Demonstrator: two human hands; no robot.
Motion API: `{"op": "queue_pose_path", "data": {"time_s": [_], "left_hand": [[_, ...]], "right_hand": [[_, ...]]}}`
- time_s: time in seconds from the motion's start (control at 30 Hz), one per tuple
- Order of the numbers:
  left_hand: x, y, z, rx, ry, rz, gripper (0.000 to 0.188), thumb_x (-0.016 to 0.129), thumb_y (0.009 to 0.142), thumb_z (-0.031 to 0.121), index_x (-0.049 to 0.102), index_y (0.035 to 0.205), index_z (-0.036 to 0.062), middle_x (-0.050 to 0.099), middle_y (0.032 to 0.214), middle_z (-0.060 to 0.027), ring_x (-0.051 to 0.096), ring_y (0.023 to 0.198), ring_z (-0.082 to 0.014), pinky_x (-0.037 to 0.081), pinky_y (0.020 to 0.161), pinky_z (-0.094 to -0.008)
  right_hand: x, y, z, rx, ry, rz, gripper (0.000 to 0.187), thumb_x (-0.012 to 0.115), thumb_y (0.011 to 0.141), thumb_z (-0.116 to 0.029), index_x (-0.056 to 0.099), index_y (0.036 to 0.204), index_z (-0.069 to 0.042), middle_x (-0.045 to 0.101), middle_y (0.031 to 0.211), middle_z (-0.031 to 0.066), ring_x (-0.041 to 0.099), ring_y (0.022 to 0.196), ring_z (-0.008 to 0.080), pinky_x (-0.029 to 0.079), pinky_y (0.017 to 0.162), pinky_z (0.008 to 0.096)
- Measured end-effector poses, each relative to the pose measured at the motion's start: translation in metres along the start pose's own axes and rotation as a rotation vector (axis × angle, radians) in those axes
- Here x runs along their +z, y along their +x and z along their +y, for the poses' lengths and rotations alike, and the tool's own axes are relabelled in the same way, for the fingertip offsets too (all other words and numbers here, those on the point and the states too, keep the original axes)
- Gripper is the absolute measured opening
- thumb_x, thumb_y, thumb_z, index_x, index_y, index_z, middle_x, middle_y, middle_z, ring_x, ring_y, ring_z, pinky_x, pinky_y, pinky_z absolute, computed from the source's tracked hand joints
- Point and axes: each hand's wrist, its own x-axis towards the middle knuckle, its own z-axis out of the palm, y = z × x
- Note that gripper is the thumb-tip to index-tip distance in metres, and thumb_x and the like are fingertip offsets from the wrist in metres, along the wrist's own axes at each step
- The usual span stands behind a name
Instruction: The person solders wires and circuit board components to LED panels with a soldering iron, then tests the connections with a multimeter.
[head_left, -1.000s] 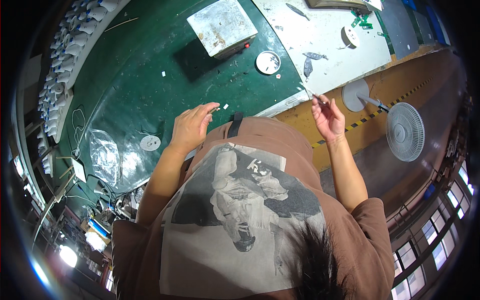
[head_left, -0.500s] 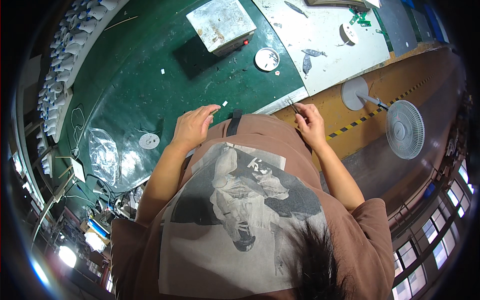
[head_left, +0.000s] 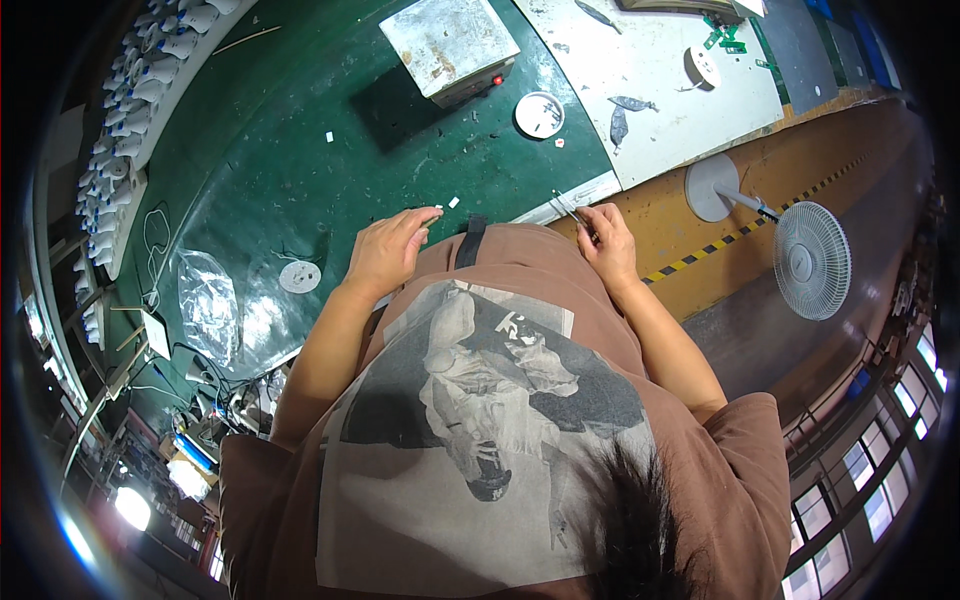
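My left hand (head_left: pixel 388 250) is closed at the table's near edge, with thumb and fingers pinched on a small piece. That piece is too small and too covered to name. To the right, my right hand (head_left: pixel 610 242) grips a pair of slim metal tweezers (head_left: pixel 566 206), their tips pointing up and left, away from my body. A gap separates the tweezers from my left hand. Just beyond my left fingertips a small white chip (head_left: pixel 454 203) lies on the green tabletop (head_left: pixel 250 170).
A metal-topped box (head_left: pixel 450 45) with a red button stands farther back, beside a round white dish (head_left: pixel 540 115) holding small dark bits. At left are a clear plastic bag (head_left: pixel 208 305), a grey disc (head_left: pixel 300 277) and rows of white bulb-like parts (head_left: pixel 130 120). A fan (head_left: pixel 812 260) stands right.
My right hand has moved left with the tweezers, closer to my left hand. My left hand keeps nearly the same place and pinch.
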Motion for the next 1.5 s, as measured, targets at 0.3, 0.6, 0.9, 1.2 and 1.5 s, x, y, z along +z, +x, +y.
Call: {"op": "queue_pose_path", "data": {"time_s": [0.3, 0.6, 0.9, 1.2, 1.5], "left_hand": [[-0.001, -0.001, -0.002, -0.005, 0.007, 0.001, 0.030, 0.059, 0.094, 0.012, 0.061, 0.124, 0.0166, 0.071, 0.108, -0.0040, 0.069, 0.094, -0.0272, 0.054, 0.081, -0.0400], [0.005, 0.003, -0.006, -0.001, 0.161, 0.099, 0.028, 0.062, 0.092, 0.013, 0.064, 0.119, 0.0209, 0.065, 0.094, -0.0022, 0.065, 0.090, -0.0259, 0.052, 0.081, -0.0406], [0.015, 0.006, -0.025, 0.004, 0.337, 0.190, 0.029, 0.068, 0.084, 0.008, 0.069, 0.111, 0.0193, 0.062, 0.101, -0.0022, 0.060, 0.102, -0.0260, 0.045, 0.091, -0.0407], [-0.006, 0.031, 0.052, 0.017, -0.315, 0.288, 0.019, 0.072, 0.087, 0.014, 0.071, 0.106, 0.0098, 0.067, 0.106, -0.0066, 0.065, 0.098, -0.0279, 0.052, 0.085, -0.0379], [-0.019, 0.035, 0.069, -0.003, -0.520, 0.180, 0.015, 0.069, 0.093, 0.017, 0.071, 0.103, 0.0058, 0.069, 0.100, -0.0066, 0.067, 0.095, -0.0225, 0.051, 0.085, -0.0330]], "right_hand": [[0.006, 0.003, 0.006, 0.017, -0.015, -0.018, 0.022, 0.070, 0.086, -0.009, 0.071, 0.108, -0.012, 0.063, 0.097, 0.0080, 0.067, 0.079, 0.0296, 0.055, 0.070, 0.0396], [0.006, 0.003, 0.006, -0.004, -0.057, -0.023, 0.024, 0.070, 0.085, -0.007, 0.071, 0.108, -0.013, 0.063, 0.097, 0.0076, 0.067, 0.080, 0.0295, 0.055, 0.069, 0.0404], [0.001, 0.012, -0.006, -0.039, 0.096, -0.028, 0.026, 0.070, 0.087, -0.003, 0.071, 0.112, -0.007, 0.063, 0.096, 0.0064, 0.065, 0.072, 0.0207, 0.052, 0.064, 0.0310], [-0.045, 0.050, -0.087, 0.675, 1.110, -0.688, 0.024, 0.069, 0.091, -0.004, 0.068, 0.114, 0.004, 0.066, 0.077, 0.0035, 0.062, 0.066, 0.0088, 0.047, 0.053, 0.0206], [-0.045, 0.054, -0.091, 0.793, 1.417, -0.818, 0.026, 0.069, 0.091, -0.004, 0.067, 0.116, 0.005, 0.066, 0.077, 0.0041, 0.061, 0.064, 0.0093, 0.045, 0.049, 0.0203]]}}
